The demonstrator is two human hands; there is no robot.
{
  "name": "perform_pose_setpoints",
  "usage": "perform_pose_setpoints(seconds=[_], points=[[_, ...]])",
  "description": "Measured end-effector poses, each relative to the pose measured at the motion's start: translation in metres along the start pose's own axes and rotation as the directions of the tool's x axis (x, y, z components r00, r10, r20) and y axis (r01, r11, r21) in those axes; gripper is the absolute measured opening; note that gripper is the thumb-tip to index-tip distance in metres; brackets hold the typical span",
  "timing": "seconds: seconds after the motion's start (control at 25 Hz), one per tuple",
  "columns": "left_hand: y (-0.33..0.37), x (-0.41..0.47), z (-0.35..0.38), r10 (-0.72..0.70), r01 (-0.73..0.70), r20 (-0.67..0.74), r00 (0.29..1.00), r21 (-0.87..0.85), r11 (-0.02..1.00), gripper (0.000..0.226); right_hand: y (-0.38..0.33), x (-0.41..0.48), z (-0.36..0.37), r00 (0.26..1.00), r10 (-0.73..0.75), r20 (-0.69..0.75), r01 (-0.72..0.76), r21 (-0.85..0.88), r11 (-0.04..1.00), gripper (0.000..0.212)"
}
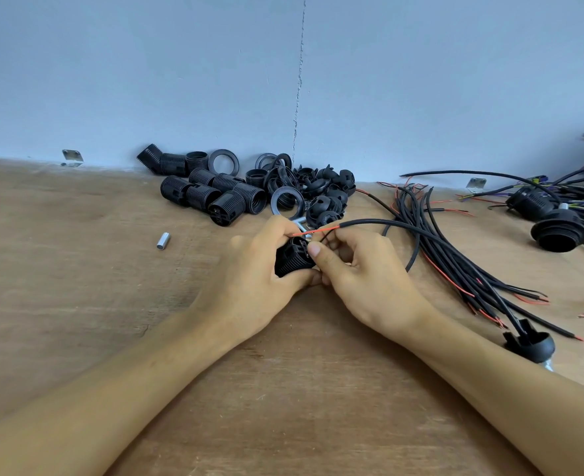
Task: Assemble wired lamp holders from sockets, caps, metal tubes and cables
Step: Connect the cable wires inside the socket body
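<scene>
- Found left grip (249,269) wrapped round a black socket (292,261), fingers curled over the ribbed body, terminal end turned up toward the right grip
- Found right grip (359,269) closed, thumb and curled fingers pinching the thin black core of the cable (386,224) right at the socket's terminal end; exact contact under the thumb not discernible
- Noted red core (314,231) lying free just above both grips, tip reaching the left grip's forefinger; by appearance not yet seated
- Judged step in hand: seating the cable's cores in the socket terminals
- To do it well:
  - hold the socket steady in the left grip, with the terminal face kept in sight
  - feed one core at a time, pinched close to the stripped tip to prevent buckling
  - keep the red core clear of the black core's terminal
  - check for stray strands left outside
  - avoid tugging the sheath trailing off to the right of the right grip
- Noted cap (529,343), apparently already threaded on the same cable, lying on the counter (77,321) well right of the right grip, beside the forearm
- Pose: both forearms brought in from the near edge and converging, wrists low over the counter, grips touching below the socket
- Recorded a loose metal tube (162,241) well left of the left grip, spare sockets (215,197) and spare caps (328,194) just beyond both grips, and a cable bundle (455,262) right of the right grip
</scene>
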State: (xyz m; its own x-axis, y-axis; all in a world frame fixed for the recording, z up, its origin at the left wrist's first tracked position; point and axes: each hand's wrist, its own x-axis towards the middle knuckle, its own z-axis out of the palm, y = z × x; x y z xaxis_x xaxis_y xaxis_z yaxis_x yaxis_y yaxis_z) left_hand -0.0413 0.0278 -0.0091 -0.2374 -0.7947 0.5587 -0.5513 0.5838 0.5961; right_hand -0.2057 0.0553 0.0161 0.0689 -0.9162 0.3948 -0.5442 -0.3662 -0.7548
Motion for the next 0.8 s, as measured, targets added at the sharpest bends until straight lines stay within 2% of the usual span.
perform_pose_setpoints(seconds=[0.6,0.8], points=[[0.0033,-0.0002,-0.0022,0.014,-0.014,0.017,1.0,0.006,1.0,0.041,0.0001,-0.0015,-0.0007,0.999,-0.041,-0.011,0.041,0.008,0.999,0.013],[0.0034,-0.0003,-0.002,-0.004,0.004,-0.001,1.0,-0.01,1.0,0.036,0.0042,0.0011,-0.0016,0.997,0.074,0.017,-0.076,0.248,0.966,0.011]])
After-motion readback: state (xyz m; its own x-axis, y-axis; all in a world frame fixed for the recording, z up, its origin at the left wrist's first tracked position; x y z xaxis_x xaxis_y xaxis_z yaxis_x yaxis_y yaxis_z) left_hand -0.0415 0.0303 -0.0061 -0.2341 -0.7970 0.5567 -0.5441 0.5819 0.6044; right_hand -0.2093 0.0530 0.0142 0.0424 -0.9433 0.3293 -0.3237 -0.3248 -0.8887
